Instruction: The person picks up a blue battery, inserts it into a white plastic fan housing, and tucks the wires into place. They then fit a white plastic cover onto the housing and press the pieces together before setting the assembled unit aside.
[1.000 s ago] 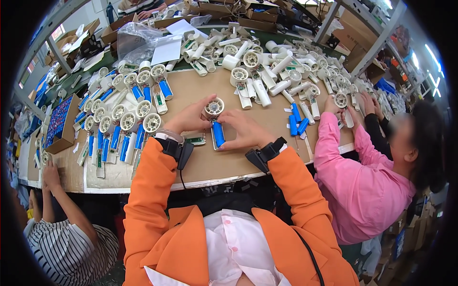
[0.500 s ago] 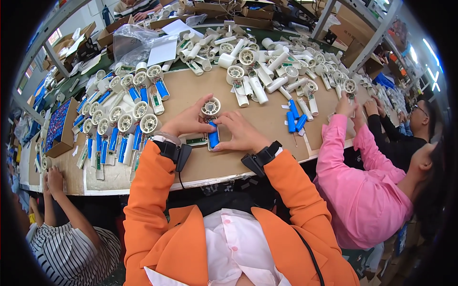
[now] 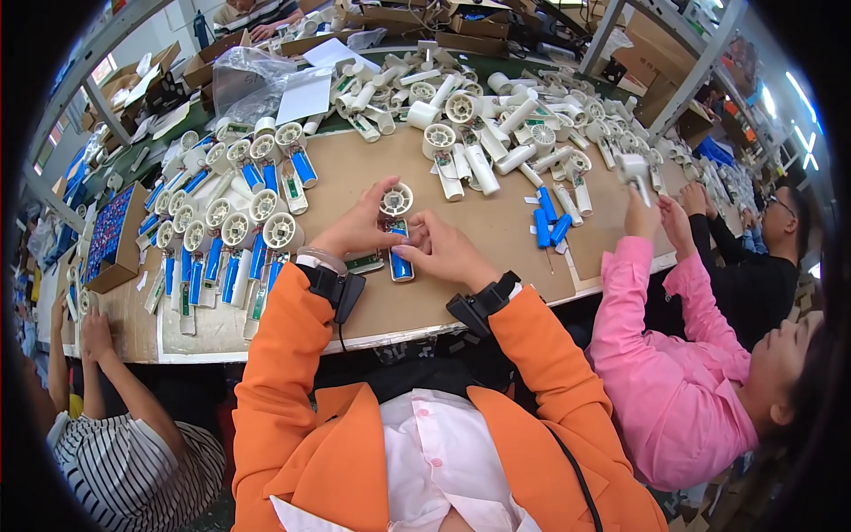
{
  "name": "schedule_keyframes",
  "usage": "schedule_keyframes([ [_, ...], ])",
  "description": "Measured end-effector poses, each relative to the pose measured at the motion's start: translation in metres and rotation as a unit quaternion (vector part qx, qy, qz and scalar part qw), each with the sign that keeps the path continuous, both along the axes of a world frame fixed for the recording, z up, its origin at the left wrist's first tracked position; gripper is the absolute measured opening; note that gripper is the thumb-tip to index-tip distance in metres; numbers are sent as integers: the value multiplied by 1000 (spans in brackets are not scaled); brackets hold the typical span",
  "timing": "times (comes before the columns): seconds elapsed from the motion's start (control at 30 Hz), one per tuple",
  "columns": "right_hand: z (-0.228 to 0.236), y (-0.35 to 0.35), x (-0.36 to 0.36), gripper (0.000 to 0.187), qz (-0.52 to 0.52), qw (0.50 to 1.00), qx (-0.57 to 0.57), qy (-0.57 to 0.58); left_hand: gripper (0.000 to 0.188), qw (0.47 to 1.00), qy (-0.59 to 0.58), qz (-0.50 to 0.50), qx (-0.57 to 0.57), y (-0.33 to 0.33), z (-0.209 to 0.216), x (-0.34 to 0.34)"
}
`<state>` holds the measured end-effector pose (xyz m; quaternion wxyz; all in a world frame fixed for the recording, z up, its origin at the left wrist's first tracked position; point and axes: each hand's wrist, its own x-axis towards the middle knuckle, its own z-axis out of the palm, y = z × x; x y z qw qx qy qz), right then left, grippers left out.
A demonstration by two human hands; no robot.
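Observation:
Between my two hands lies a small white handheld fan [image 3: 396, 200], its round grille at the far end and its handle opened towards me. A blue cylindrical battery [image 3: 402, 266] sits in the opened handle. My left hand [image 3: 362, 227] grips the fan's left side near the head, thumb and fingers bent around it. My right hand [image 3: 446, 252] lies at the handle's right side, its thumb on the battery and its fingers curled. Part of the handle is hidden by my fingers. Just left of it rests a white handle part with a green circuit board [image 3: 364, 263].
Several fans with blue batteries [image 3: 236, 230] lie in rows at the left, beside a cardboard box [image 3: 115, 238]. White fan parts [image 3: 519, 115] are heaped at the back. Loose blue batteries [image 3: 542, 226] lie to my right. A co-worker in pink [image 3: 665, 355] sits at the right.
My right thumb has moved up along the battery, and its fingers are more curled. The co-worker in pink has raised a white fan off the table.

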<state>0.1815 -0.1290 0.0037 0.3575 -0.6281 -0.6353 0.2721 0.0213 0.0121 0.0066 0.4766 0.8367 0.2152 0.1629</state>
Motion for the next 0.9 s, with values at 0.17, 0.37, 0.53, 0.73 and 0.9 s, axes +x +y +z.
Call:
schedule_keyframes([
  [0.17,-7,3,0,55,-29,999,-26,-22,102,996,21,36,78,-5,-4,-2],
  [0.37,-16,12,7,39,-30,999,-6,25,102,995,-25,-21,-98,-1,-7,-6],
  [0.53,4,9,-2,24,-78,987,107,-94,106,999,-1,-15,-45,-7,-8,-11],
  [0.73,12,26,-9,10,13,914,290,-284,108,991,0,-25,-135,-11,7,-12],
  [0.9,10,18,-1,10,2,927,270,-259,99,995,-45,27,-79,-10,-6,-19],
])
